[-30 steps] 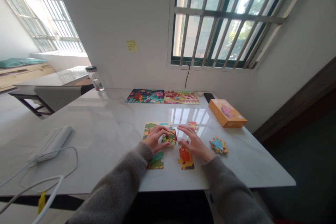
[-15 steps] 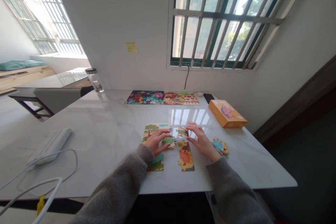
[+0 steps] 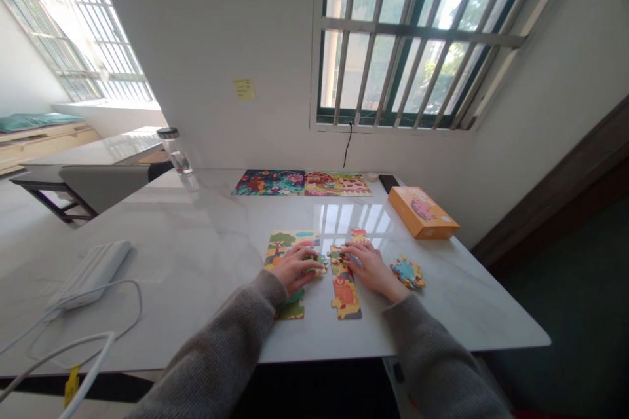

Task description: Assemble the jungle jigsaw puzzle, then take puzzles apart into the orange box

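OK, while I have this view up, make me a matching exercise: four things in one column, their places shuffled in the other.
Things
1. orange box
2. yellow note
3. right hand
4. clear bottle

Places
A. at the far end of the puzzle strip with the orange animal
B. left of the dark blue picture
C. beyond the loose pile of pieces
D. on the wall, left of the barred window

Pairs: 1-C, 2-D, 3-A, 4-B
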Motion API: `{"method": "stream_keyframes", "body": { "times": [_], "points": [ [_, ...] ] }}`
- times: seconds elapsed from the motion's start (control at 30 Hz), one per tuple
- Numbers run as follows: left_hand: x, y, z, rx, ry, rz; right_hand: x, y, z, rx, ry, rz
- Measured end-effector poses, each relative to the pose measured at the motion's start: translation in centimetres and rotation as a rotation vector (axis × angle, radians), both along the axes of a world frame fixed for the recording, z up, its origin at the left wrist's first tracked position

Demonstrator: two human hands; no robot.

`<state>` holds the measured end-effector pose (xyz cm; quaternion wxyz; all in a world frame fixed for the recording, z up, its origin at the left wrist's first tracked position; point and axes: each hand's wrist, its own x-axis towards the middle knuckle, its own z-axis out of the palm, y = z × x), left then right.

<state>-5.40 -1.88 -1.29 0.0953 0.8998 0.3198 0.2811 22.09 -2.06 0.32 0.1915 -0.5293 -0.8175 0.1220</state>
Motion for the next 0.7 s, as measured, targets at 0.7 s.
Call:
{"method": "stream_keyframes", "body": {
  "times": [0.7],
  "points": [
    [2.0,0.9,3.1,-0.035,0.064,-0.034,-1.4,-9.1,0.2,0.126,-0.006,0.167]
  ]
}}
